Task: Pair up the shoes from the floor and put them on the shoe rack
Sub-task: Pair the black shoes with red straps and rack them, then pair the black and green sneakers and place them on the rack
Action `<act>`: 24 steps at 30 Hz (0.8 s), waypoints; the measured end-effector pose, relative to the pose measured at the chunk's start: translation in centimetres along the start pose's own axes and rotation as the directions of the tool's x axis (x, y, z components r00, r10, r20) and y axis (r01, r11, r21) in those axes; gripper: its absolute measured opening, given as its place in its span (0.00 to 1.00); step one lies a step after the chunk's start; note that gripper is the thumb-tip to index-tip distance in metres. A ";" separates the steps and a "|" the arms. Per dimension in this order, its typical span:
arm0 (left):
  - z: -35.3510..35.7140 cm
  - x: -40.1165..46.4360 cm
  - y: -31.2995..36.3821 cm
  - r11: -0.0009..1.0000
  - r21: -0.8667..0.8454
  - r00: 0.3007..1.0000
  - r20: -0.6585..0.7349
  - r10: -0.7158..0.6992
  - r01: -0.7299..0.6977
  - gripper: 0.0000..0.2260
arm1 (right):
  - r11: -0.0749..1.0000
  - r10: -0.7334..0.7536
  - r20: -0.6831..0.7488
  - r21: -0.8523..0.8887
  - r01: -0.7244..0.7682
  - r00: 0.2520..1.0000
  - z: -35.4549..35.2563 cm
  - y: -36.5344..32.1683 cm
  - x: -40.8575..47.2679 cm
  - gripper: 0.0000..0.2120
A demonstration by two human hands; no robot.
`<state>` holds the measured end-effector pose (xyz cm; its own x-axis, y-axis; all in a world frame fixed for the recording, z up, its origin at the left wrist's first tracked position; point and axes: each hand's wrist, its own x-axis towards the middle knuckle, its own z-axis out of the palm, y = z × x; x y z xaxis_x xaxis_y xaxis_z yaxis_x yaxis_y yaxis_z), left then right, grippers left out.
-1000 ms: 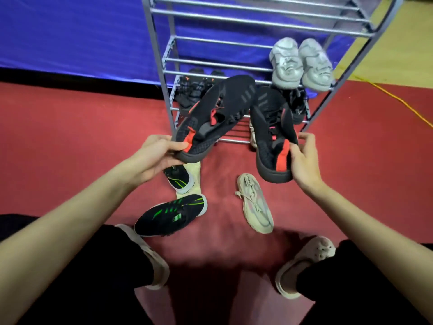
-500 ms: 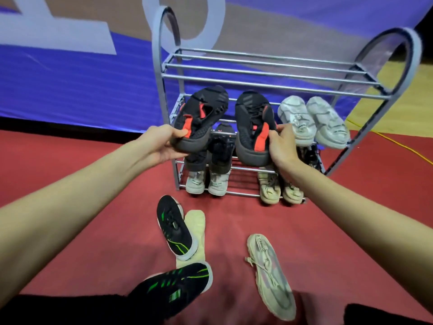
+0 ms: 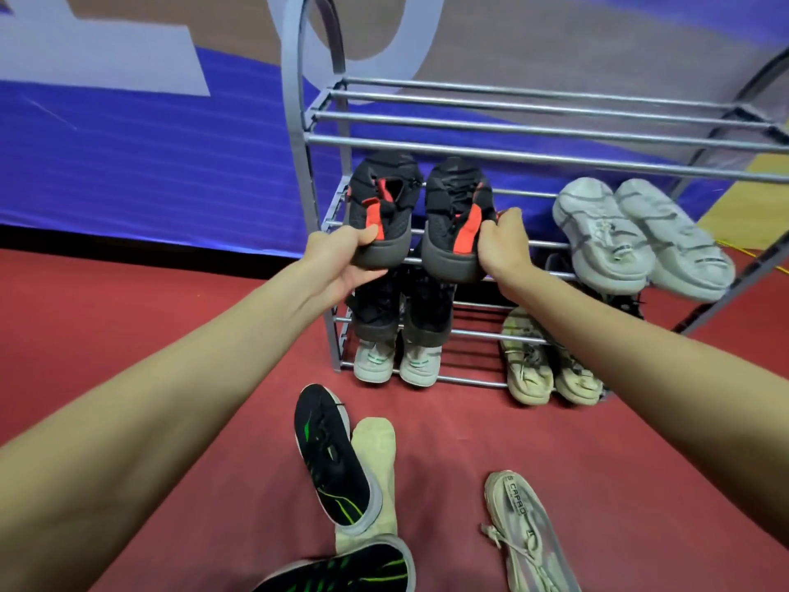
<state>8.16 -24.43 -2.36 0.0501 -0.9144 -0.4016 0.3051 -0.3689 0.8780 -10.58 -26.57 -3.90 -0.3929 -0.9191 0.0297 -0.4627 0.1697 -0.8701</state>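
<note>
left hand (image 3: 341, 260) grips left black-red shoe (image 3: 382, 211) by heel, right hand (image 3: 504, 247) grips right black-red shoe (image 3: 457, 220); pair now carried up from floor level to shoe rack (image 3: 533, 134) second shelf, toes in. placement nearly done.

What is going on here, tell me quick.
A person is sorting shoes onto a metal shoe rack. The left hand grips the heel of one black and red shoe, the right hand grips its mate, and both sit at the second shelf beside a white pair. Lower shelves hold other pairs. On the red floor remain two black and green shoes, a beige shoe and a pale laced shoe.
</note>
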 end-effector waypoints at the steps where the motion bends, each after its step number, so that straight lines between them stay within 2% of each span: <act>1: -0.1 0.4 -0.1 1.000 -0.012 1.000 -0.001 -0.007 0.007 0.18 | 1.000 0.007 -0.002 -0.011 -0.007 1.000 0.3 0.0 0.3 0.04; 4: -0.4 1.5 -0.4 1.000 -0.023 1.000 -0.009 -0.013 0.013 0.21 | 0.999 0.006 -0.027 -0.046 -0.007 1.000 1.1 0.0 1.2 0.14; 7: -0.4 2.4 -0.6 0.999 -0.043 1.000 0.001 -0.025 0.025 0.21 | 0.998 0.001 -0.019 -0.064 -0.002 1.000 1.7 0.0 2.2 0.13; 11: -0.1 2.6 -1.0 0.997 -0.069 0.999 -0.001 -0.035 0.035 0.23 | 0.996 0.030 -0.022 -0.082 -0.031 0.999 2.2 0.4 2.9 0.18; 15: -0.5 2.8 -2.0 0.998 -0.049 0.999 0.014 0.029 -0.028 0.25 | 0.996 0.050 0.016 -0.069 -0.049 0.999 2.3 1.1 2.7 0.18; 18: -1.0 2.7 -2.8 0.991 0.132 0.999 0.038 0.033 -0.037 0.27 | 0.997 0.026 0.051 -0.068 -0.022 0.998 2.3 1.7 1.7 0.19; 21: -1.4 2.0 -4.4 0.941 0.339 1.000 -0.008 0.013 -0.009 0.28 | 0.984 -0.067 0.022 -0.167 0.070 0.997 2.0 2.6 -0.4 0.19; 24: -2.3 0.9 -6.7 0.880 0.473 0.998 -0.015 0.059 -0.045 0.20 | 0.964 -0.236 -0.070 -0.143 0.225 0.969 1.7 4.6 -3.9 0.18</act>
<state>8.33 -22.36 -9.22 0.0823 -0.9319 -0.3532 -0.1834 -0.3625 0.9137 -9.79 -22.86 -8.84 -0.3273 -0.9058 0.2692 -0.6479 0.0078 -0.7617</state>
